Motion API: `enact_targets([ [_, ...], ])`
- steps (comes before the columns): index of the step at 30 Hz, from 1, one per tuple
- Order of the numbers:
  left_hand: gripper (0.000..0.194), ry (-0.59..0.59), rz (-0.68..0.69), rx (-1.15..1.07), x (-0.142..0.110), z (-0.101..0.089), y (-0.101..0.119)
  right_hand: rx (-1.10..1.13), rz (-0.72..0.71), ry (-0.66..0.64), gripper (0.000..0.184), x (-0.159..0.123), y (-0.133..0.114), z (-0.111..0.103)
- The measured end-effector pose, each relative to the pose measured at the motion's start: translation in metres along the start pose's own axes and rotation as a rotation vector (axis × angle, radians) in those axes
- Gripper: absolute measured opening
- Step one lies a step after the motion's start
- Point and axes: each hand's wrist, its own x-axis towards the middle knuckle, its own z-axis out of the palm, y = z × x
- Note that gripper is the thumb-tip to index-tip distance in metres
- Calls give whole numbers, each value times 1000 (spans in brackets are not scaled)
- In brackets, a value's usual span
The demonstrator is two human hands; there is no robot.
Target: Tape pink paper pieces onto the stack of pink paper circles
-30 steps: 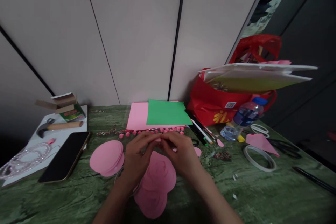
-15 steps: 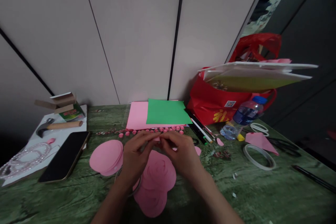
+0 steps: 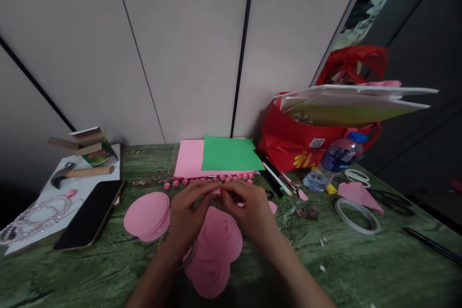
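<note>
My left hand and my right hand meet fingertip to fingertip over the green table. Together they pinch a small piece of pink paper between them. Under my hands lie overlapping pink paper circles, and another stack of pink circles sits to the left. A row of small pink paper rolls lies just beyond my fingers.
Pink and green sheets lie at the wall. Left: phone, hammer, small box, bead string. Right: pens, red bag with boards, water bottle, tape rings, scissors.
</note>
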Motion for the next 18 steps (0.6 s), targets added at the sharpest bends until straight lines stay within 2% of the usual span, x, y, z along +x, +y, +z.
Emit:
enact_targets([
  [9, 16, 6, -238, -218, 8, -3, 12, 132, 36, -100, 18, 2, 3, -7],
  [18, 17, 9, -340, -320, 9, -5, 12, 241, 120, -62, 16, 3, 0, -5],
])
